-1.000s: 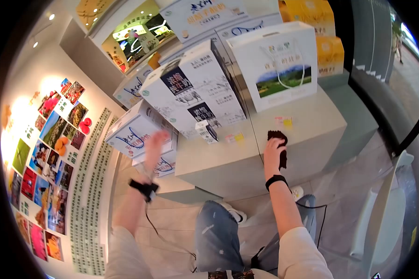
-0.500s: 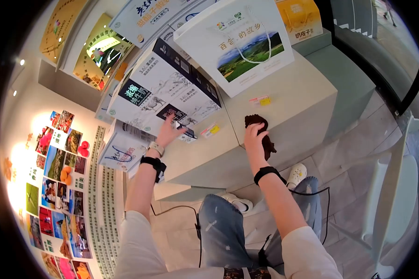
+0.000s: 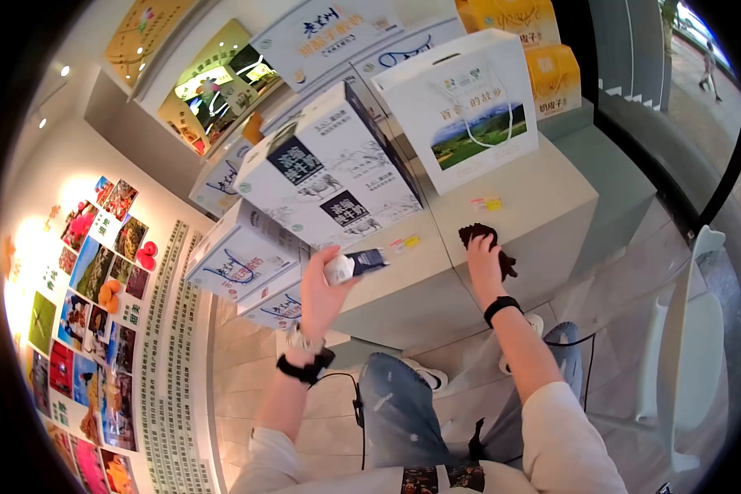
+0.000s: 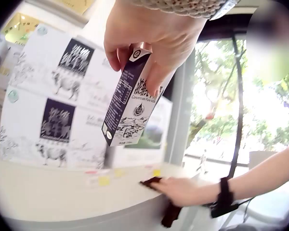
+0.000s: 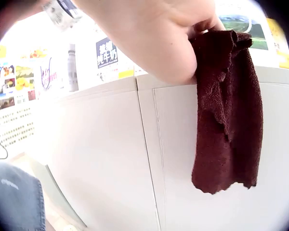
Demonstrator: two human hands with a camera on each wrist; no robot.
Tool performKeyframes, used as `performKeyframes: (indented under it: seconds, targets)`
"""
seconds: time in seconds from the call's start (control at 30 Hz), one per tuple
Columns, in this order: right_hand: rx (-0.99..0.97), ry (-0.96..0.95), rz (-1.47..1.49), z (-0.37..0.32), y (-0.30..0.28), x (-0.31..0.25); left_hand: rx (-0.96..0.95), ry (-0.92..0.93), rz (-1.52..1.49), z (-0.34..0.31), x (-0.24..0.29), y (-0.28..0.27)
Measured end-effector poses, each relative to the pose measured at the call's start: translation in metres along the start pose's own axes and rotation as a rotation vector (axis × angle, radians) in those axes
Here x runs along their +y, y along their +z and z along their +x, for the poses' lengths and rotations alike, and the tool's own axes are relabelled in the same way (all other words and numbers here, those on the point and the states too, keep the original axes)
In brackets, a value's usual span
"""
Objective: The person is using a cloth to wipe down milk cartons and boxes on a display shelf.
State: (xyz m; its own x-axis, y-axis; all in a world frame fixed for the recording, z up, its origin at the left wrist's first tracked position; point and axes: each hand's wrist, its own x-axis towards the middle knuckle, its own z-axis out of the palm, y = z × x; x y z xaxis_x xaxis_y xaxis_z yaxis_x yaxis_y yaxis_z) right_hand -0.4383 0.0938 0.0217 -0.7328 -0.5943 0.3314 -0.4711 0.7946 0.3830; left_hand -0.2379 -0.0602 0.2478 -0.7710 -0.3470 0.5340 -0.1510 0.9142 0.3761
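Note:
My left hand (image 3: 325, 284) grips a small white and dark blue milk carton (image 3: 352, 264) and holds it up off the pale display counter (image 3: 403, 284). In the left wrist view the carton (image 4: 127, 103) hangs tilted from the fingers (image 4: 156, 72), in front of big cow-printed boxes (image 4: 53, 106). My right hand (image 3: 482, 255) holds a dark brown cloth (image 3: 482, 237) on the counter top near its front edge. Part of that cloth (image 5: 226, 110) hangs down over the counter's white front panel (image 5: 106, 159).
Large milk gift boxes (image 3: 337, 177) and a white box with a landscape picture (image 3: 461, 107) stand on the counter, with orange boxes (image 3: 552, 70) behind. Small price tags (image 3: 486, 203) lie on the top. A white chair (image 3: 687, 346) stands right; a poster wall (image 3: 99, 288) lies left.
My left hand reached to the small carton beside the big boxes, took hold of it and lifted it toward me. The right hand stayed on the cloth.

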Motion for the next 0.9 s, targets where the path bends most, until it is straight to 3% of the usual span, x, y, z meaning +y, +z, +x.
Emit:
performKeyframes:
  seconds: [0.03,0.07,0.1,0.17,0.3,0.37,0.47,0.53,0.6,0.7,0.73,0.83,0.87,0.9]
  targets:
    - [0.012,0.007,0.130,-0.007,-0.007,0.008,0.045,0.007,-0.025,-0.015,0.028,-0.018]
    - [-0.103,-0.022,0.325,-0.017,-0.028,0.025,0.090,0.013,-0.051,-0.030,0.048,-0.034]
    - [-0.023,0.027,0.560,-0.030,-0.032,0.029,0.128,0.043,-0.104,-0.046,0.060,-0.047]
    - [-0.277,0.099,1.089,-0.058,-0.075,0.045,0.199,0.091,-0.215,-0.077,0.076,-0.064]
    - [0.262,0.265,1.487,-0.145,-0.163,0.033,0.309,0.205,-0.225,-0.121,0.100,-0.080]
    - [0.445,0.349,1.731,-0.177,-0.204,0.034,0.345,0.104,-0.379,-0.140,0.110,-0.079]
    - [0.545,0.370,1.936,-0.212,-0.256,0.041,0.345,-0.004,-0.580,-0.167,0.119,-0.075]
    - [0.511,0.257,2.062,-0.227,-0.273,0.036,0.348,-0.048,-0.660,-0.182,0.119,-0.073]
    - [0.453,0.070,2.179,-0.232,-0.289,0.037,0.332,-0.108,-0.653,-0.196,0.119,-0.072]
    - [0.346,-0.333,2.038,-0.230,-0.301,0.047,0.292,-0.168,-0.552,-0.209,0.119,-0.069]
    - [0.362,-0.366,1.991,-0.229,-0.301,0.037,0.281,-0.162,-0.539,-0.212,0.118,-0.068]
    - [0.262,-0.174,2.084,-0.236,-0.294,0.018,0.290,-0.224,-0.722,-0.218,0.117,-0.071]
    - [0.091,-0.098,2.252,-0.237,-0.293,0.011,0.319,-0.246,-0.808,-0.219,0.118,-0.073]
    - [0.045,-0.140,2.208,-0.235,-0.289,0.008,0.345,-0.267,-0.894,-0.220,0.118,-0.075]
